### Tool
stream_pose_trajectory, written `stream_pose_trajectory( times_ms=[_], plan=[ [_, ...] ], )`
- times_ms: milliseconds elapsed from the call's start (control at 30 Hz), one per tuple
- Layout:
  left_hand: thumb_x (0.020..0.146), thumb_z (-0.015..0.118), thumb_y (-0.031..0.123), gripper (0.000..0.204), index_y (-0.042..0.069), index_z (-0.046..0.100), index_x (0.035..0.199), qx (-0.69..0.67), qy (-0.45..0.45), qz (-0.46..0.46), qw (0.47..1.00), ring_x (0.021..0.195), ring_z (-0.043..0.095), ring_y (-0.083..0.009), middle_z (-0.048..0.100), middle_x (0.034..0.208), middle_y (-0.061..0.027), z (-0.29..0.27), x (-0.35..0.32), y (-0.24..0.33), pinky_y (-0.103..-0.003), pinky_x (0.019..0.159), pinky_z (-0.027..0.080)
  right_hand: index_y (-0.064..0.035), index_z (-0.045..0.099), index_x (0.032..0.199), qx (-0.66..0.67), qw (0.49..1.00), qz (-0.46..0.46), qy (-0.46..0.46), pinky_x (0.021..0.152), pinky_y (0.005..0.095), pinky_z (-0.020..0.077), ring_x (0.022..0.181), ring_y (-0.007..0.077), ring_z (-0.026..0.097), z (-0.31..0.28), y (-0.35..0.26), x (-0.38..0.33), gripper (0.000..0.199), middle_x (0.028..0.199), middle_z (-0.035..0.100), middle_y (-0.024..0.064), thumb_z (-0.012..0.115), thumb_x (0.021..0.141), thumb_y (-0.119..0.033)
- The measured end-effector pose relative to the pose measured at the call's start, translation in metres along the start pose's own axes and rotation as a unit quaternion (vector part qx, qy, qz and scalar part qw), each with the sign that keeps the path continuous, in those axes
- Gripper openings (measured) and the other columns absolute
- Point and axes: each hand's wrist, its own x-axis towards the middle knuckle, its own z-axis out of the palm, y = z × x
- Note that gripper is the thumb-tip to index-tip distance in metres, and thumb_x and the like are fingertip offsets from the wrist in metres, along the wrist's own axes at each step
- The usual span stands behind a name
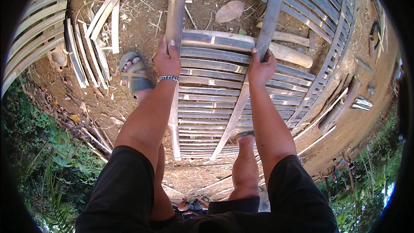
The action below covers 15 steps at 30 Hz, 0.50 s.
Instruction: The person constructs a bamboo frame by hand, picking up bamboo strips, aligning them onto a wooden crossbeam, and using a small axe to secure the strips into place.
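A panel of split bamboo slats lies on the ground in front of me, with long bamboo pieces running across the slats. My left hand is closed round the left bamboo pole, its thumb on top and its other fingers partly hidden. On the right bamboo pole, my right hand grips with the thumb on top and fingers curled at the far edge. Between and beyond the hands, a thick bamboo length runs crosswise beneath the poles.
Another slatted bamboo panel stands at the far left, near loose bamboo strips. My sandalled foot is beside the left pole. A large dry leaf lies beyond the slats. Cut bamboo pieces lie rightward; green plants border the ground.
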Motion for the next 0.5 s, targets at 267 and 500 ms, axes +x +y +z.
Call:
stream_pose_trajectory(
  times_ms=[267, 500],
  plan=[
    [0.098, 0.056, 0.031, 0.044, -0.001, 0.060, 0.129, 0.009, 0.012, 0.000, 1.000, 0.108, 0.065, -0.0406, 0.065, 0.117, -0.0285, -0.0003, -0.0002, -0.0011, -0.041, 0.094, 0.050, 0.0006, 0.066, 0.115, -0.002, 1.000, -0.003, -0.001, 0.092, 0.0425, 0.0471, 0.101, 0.0333, 0.064, -0.0025, -0.0057, -0.0040, 0.054, 0.108, 0.066, 0.0167, 0.082, 0.078, -0.034],
    [0.098, 0.056, 0.033, 0.045, 0.000, 0.060, 0.130, 0.010, 0.027, 0.008, 1.000, 0.103, 0.067, -0.0409, 0.067, 0.111, -0.0275, 0.0011, -0.0027, 0.0048, -0.042, 0.089, 0.051, -0.0005, 0.066, 0.117, 0.008, 1.000, 0.006, -0.021, 0.092, 0.0425, 0.0472, 0.101, 0.0333, 0.065, -0.0034, 0.0016, 0.0009, 0.055, 0.108, 0.067, 0.0173, 0.082, 0.077, -0.035]
  ],
)
